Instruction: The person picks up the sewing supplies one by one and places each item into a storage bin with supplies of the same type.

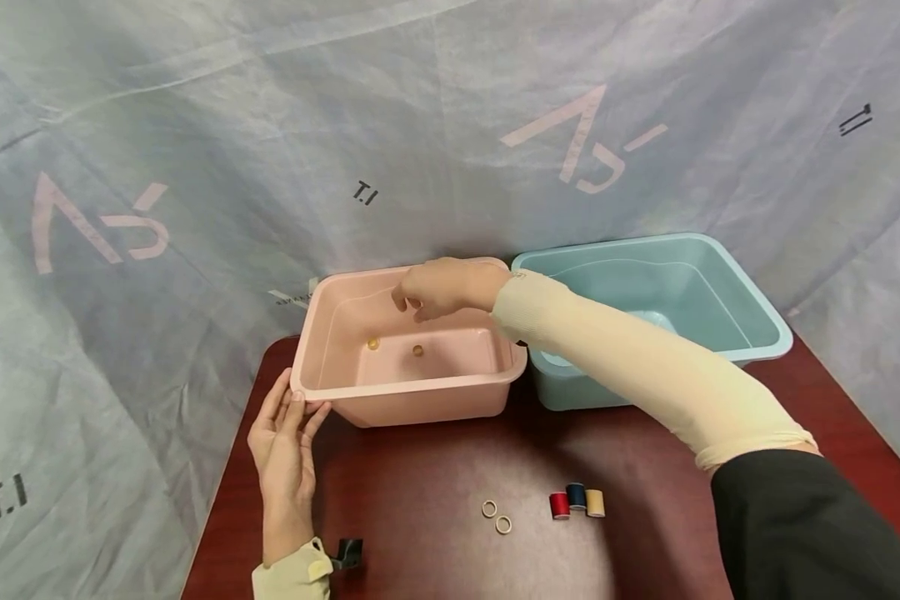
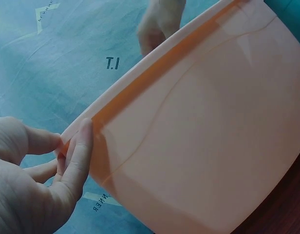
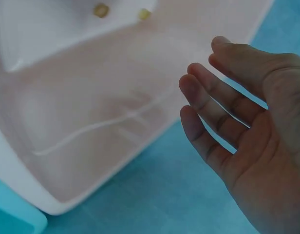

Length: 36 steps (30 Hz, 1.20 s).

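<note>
Pink bin (image 1: pixel 420 404): below the right fingers, its near-left corner at the left fingertips; two small gold pieces (image 1: pixel 417 351) lie apart on its floor, lower than the right fingertips.
Left hand (image 1: pixel 287 454): pinches the rim at that corner, fingertips on either side of the lip.
Right hand (image 1: pixel 446 287): fingers loosely bent and slightly spread, nothing visible between them; they hang above the bin.
Steadying the bin: a light, firm left pinch seems best; pulling down on the lip could tip it.
Reaching over: the right fingers should clear the rim each way and let small pieces go low, so they roll less.
Loose rings (image 1: pixel 504 532): two on the table (image 1: pixel 412 475), nearer the person than either hand's fingers, right of the left fingers.
Thread spools: red (image 1: pixel 559 506), navy (image 1: pixel 576 497) and yellow (image 1: pixel 595 503), standing close together to the right of those rings.
Blue bin (image 1: pixel 581 392): right of the right fingers, just beside the pink one.
In the way: the cream sleeve (image 1: pixel 630 354) crosses over the blue bin and hides part of it; the pink bin's front wall stands between the right fingers and the loose rings.
Grey sheet (image 1: pixel 420 125): hangs beyond the right fingers.
</note>
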Tool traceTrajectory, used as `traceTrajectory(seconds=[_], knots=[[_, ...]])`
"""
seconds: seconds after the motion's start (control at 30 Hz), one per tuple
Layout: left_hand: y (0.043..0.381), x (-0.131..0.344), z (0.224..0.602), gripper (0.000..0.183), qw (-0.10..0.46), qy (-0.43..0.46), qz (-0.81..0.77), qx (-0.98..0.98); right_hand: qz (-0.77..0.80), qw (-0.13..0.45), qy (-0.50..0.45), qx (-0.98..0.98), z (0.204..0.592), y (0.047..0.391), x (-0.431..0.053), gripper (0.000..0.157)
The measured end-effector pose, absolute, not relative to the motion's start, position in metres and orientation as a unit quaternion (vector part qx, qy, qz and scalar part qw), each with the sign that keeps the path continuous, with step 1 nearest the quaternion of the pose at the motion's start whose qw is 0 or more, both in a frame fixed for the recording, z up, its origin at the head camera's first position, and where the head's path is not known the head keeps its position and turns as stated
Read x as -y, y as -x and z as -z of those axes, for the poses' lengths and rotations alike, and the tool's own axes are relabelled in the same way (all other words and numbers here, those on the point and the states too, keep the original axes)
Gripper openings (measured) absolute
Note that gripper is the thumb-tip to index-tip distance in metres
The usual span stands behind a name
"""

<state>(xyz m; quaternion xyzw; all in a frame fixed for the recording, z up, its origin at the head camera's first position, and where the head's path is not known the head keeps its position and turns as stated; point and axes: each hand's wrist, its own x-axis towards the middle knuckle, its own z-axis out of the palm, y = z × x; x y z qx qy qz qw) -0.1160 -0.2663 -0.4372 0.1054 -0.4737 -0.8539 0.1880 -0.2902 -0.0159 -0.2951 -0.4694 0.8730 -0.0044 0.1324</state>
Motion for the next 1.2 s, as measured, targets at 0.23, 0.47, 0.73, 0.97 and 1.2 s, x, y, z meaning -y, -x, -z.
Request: traceTrajectory(seconds=[0.23,0.47,0.73,0.97,1.2], knots=[[0.116,0.268,0.436,0.05,0.194,-0.101,0.855,0.47,0.066,0.068,0.464,-0.881,0.271,0.269,0.0,0.024],[0.117,0.269,0.434,0.05,0.194,-0.105,0.854,0.471,0.145,0.012,0.465,-0.873,0.267,0.251,-0.021,0.027],[0.117,0.267,0.434,0.05,0.196,-0.104,0.855,0.469,0.196,-0.029,0.458,-0.867,0.278,0.232,-0.041,0.026],[0.115,0.268,0.435,0.049,0.201,-0.102,0.859,0.459,0.24,-0.092,0.475,-0.841,0.286,0.216,-0.054,0.023],[0.116,0.27,0.435,0.049,0.203,-0.099,0.861,0.456,0.312,-0.101,0.449,-0.831,0.29,0.199,-0.064,0.024]])
